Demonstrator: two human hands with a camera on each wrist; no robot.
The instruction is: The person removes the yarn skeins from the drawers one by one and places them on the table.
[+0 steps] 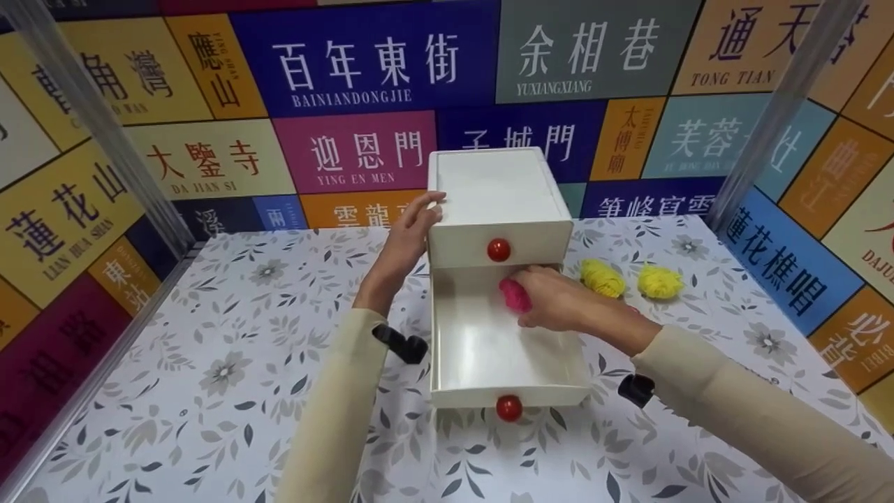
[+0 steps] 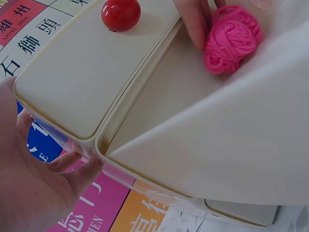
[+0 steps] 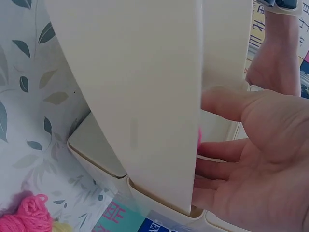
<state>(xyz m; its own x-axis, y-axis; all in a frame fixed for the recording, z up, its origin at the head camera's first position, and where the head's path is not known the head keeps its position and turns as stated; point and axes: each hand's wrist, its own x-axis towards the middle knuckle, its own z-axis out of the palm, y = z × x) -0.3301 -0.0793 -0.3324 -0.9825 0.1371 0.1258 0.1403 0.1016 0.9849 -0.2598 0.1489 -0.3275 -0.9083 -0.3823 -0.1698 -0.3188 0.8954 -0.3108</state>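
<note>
A white two-drawer box with red round knobs stands mid-table, its lower drawer pulled far out toward me. Inside that drawer, the fingers of my right hand hold a bright pink yarn ball close over the drawer floor. In the right wrist view the drawer's side wall hides most of the yarn and the fingertips. My left hand rests against the box's upper left side, fingers at the top edge. The upper drawer front is flush with the box.
Two yellow yarn balls lie on the table right of the box. Another pink yarn ball lies near them, mostly behind my right forearm in the head view. A leaf-patterned cloth covers the table. Panels with printed characters stand behind.
</note>
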